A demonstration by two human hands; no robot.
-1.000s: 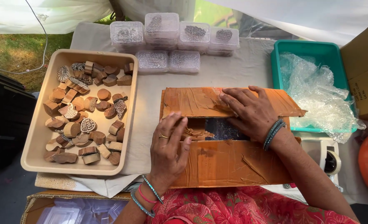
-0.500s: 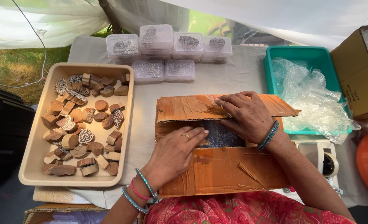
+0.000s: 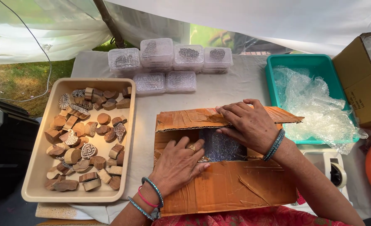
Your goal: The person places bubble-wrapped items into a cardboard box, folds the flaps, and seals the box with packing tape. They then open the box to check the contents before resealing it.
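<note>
Head view: the cardboard box (image 3: 227, 184) flaps are pressed apart by both flat, open hands, left hand (image 3: 178, 163) and right hand (image 3: 248, 123); the bubble-wrapped bundle (image 3: 221, 146) between them is best lifted evenly.

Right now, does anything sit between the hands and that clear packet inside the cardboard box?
Nothing visible does. The left hand and right hand both reach into the cardboard box, fingers at the clear packet; both flaps are folded back.

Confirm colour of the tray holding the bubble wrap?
Teal green tray, right of the cardboard box; only the head view shows it.
</note>
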